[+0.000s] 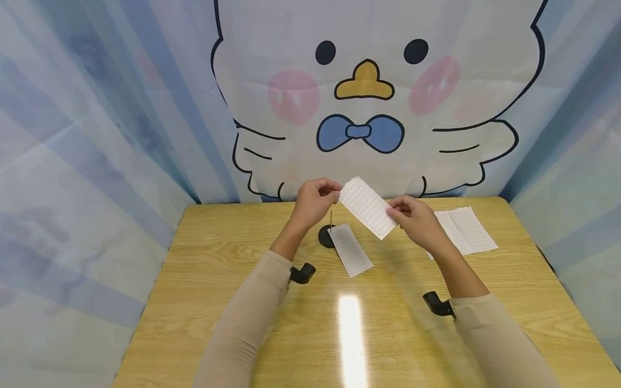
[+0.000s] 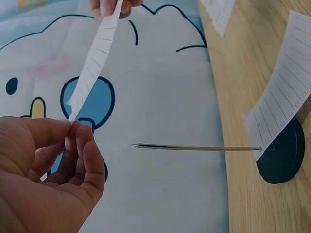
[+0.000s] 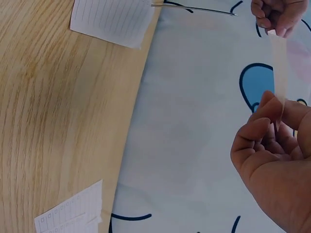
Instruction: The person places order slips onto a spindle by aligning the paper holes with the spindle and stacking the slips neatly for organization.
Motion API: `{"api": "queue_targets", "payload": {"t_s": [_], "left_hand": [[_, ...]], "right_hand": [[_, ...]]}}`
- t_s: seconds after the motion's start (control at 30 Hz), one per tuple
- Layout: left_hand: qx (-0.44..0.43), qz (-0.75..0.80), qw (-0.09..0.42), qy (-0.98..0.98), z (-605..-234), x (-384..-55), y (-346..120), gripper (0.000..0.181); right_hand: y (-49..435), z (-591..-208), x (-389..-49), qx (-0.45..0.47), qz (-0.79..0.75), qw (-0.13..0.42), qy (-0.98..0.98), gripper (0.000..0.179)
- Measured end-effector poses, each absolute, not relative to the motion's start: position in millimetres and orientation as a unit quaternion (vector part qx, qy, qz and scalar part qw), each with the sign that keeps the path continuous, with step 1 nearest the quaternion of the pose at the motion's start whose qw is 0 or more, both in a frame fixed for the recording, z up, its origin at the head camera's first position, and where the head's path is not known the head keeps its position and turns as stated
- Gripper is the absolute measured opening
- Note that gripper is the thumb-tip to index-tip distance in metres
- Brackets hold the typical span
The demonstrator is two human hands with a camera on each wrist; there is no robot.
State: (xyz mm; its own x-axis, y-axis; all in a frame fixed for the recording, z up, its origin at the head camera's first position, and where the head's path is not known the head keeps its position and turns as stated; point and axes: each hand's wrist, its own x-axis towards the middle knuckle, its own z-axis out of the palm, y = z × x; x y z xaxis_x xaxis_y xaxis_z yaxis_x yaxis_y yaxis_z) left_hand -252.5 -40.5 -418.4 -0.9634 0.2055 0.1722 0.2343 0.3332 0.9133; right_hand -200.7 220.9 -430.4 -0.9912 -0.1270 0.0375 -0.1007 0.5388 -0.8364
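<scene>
A lined paper slip [image 1: 367, 207] hangs above the table, stretched between both hands. My left hand [image 1: 314, 203] pinches its upper left corner between thumb and fingertips. At the lower right edge, my right hand [image 1: 415, 220] pinches it too. Seen nearly edge-on in the left wrist view, the slip [image 2: 97, 60] is slightly bent. Below the left hand stands a paper spike [image 2: 194, 147], a thin upright metal rod on a round black base [image 2: 284, 158]. Another lined slip [image 1: 350, 251] is on the spike, low at the base, its corner around the rod.
More lined slips [image 1: 468, 230] lie overlapping on the right of the wooden table [image 1: 233, 302], partly behind the right hand. A printed curtain [image 1: 368, 167] hangs right behind the table's back edge, with further curtains at both sides.
</scene>
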Motion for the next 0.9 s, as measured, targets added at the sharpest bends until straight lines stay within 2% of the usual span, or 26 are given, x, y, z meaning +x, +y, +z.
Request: {"api": "queue_targets", "payload": {"t_s": [0.9], "left_hand": [[-0.108,-0.543,-0.006,-0.833,-444,-254,-52,0.012]], "right_hand": [[210,-450,-215,-0.054,-0.454,0.034,0.889,0.022]]}}
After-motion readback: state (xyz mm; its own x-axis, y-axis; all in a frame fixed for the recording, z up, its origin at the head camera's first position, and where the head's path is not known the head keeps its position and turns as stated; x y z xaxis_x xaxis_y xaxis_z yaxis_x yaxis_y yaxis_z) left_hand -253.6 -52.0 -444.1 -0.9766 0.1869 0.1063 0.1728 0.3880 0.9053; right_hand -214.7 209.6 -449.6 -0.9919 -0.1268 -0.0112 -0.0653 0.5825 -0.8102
